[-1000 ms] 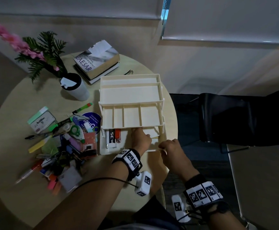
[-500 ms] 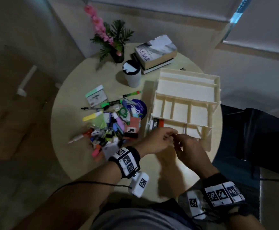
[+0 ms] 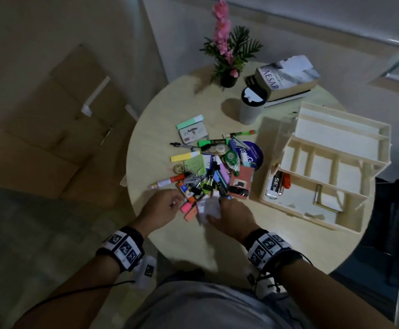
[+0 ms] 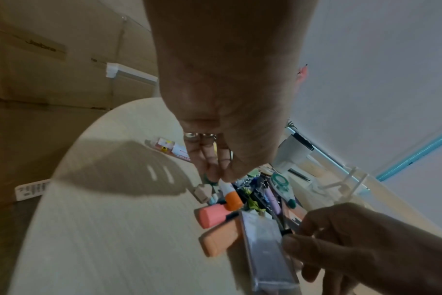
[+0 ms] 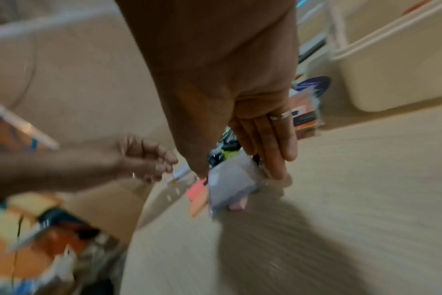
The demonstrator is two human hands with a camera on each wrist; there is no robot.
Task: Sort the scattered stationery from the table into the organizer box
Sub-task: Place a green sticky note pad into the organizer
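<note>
Reaching into the near edge of the stationery pile (image 3: 208,172), both hands worked where loose pieces lay closest to the person. The left hand (image 3: 161,210) pinched the white end of an orange-capped marker (image 4: 231,196), thumb against fingertips, probably to draw it clear lengthwise; its long axis ran away from the person into the heap, the orange cap at the near end. The right hand (image 3: 231,216) lay with straight fingers against a clear plastic packet (image 3: 209,207), gripping nothing. The organizer box (image 3: 312,210) stood well apart to the right, tiers fanned open to receive items.
</note>
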